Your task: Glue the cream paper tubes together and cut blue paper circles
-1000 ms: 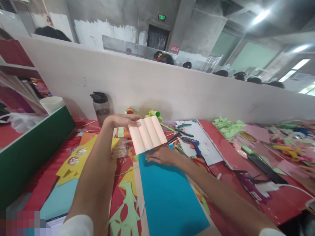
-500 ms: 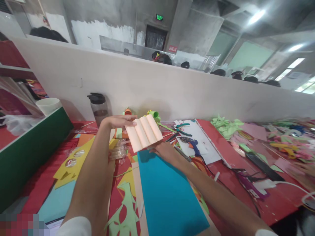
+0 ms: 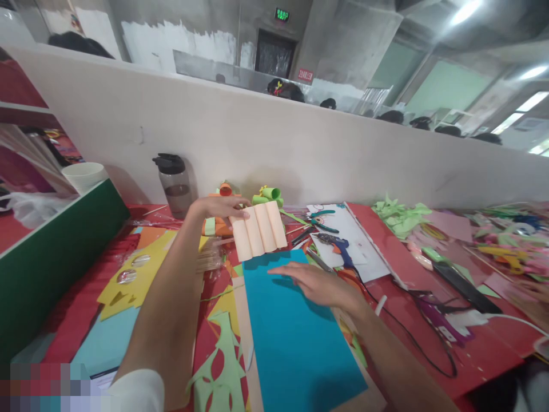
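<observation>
My left hand [image 3: 229,209] grips the upper left corner of a pale peach sheet [image 3: 260,230] formed into several side-by-side ridges. The sheet is tilted up at the far end of a blue sheet [image 3: 295,332], which lies over a tan board [image 3: 244,343]. Above the blue sheet hovers my right hand [image 3: 317,283], fingers stretched out and holding nothing. Behind the ridged piece are a green paper roll [image 3: 271,194] and an orange roll [image 3: 225,189].
To the right lie teal-handled pliers [image 3: 323,220], a blue glue gun [image 3: 343,252] and its cable. Yellow sheets [image 3: 141,274] and green paper scraps [image 3: 221,366] lie left. A dark bottle [image 3: 174,186] stands by the white partition [image 3: 300,143]. At far right another person's hand [image 3: 532,292] shows.
My right hand has let go of the ridged sheet's lower edge and drawn back over the blue sheet. My left hand still holds the ridged sheet, now turned slightly more upright.
</observation>
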`<move>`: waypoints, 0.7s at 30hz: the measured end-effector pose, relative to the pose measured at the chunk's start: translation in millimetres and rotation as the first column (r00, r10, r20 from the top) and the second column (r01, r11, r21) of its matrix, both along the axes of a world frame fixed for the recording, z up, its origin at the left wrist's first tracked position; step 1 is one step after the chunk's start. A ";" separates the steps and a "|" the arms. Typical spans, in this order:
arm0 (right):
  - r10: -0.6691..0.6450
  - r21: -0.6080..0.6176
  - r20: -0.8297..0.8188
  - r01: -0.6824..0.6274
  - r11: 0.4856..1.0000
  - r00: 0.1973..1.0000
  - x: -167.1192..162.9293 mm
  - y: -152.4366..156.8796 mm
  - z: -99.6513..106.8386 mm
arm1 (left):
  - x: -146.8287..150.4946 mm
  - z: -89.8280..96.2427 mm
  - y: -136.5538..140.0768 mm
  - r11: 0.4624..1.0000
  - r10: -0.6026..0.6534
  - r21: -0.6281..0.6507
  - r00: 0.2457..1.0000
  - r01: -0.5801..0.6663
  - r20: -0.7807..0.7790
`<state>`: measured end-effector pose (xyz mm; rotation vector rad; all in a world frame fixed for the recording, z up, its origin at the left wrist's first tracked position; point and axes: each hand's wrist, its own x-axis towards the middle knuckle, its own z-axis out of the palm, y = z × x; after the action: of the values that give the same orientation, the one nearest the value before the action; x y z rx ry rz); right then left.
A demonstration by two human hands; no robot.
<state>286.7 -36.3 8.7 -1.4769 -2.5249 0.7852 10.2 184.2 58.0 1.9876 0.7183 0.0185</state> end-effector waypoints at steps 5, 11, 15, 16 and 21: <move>-0.071 -0.291 -0.389 -0.049 0.955 0.918 -14.3 9.0 -9.8 | 14.1 -4.2 -2.5 1.000 -0.016 -0.006 1.000 0.016 -0.018; -0.147 -0.439 -0.695 -0.253 0.862 0.704 -23.6 32.5 -32.2 | 21.2 -14.3 2.2 1.000 0.017 -0.007 0.999 -0.017 -0.031; -0.213 -0.415 -0.761 -0.209 0.885 0.613 -27.3 35.5 -52.8 | 23.0 -22.2 6.3 1.000 0.014 -0.011 0.999 -0.014 -0.048; -0.240 -0.416 -0.756 -0.165 0.894 0.609 -29.6 34.8 -56.9 | 23.5 -23.6 6.7 1.000 0.013 -0.013 0.999 -0.014 -0.046; -0.321 -0.233 -0.686 0.221 0.947 0.653 -46.6 28.2 -63.7 | 24.0 -24.5 6.3 0.999 0.031 -0.037 0.999 -0.033 -0.040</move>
<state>240.0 -8.1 -55.0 -1.1962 -1.6419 1.1965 34.2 190.4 33.5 1.9449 0.7704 -0.0153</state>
